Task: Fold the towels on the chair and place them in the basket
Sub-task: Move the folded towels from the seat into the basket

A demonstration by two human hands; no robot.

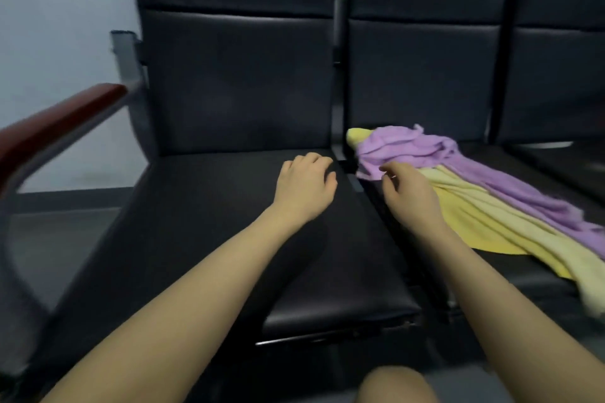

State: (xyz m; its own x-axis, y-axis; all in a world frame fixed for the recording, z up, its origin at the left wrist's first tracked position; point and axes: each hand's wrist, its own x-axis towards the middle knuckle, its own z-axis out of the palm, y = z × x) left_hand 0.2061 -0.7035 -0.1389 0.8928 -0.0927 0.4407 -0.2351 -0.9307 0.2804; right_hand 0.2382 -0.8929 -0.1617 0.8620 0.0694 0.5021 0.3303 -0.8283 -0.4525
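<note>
We count two towels right of centre, purple towel over yellow towel; our left hand and right hand hover loosely curled, holding nothing.

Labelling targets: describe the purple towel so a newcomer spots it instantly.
Find the row of black chairs; on the middle seat lies a heap of two towels. The purple towel is the crumpled one on top, trailing right, just beyond the right hand. The yellow towel beneath it is flatter and hangs off the front edge.
</note>
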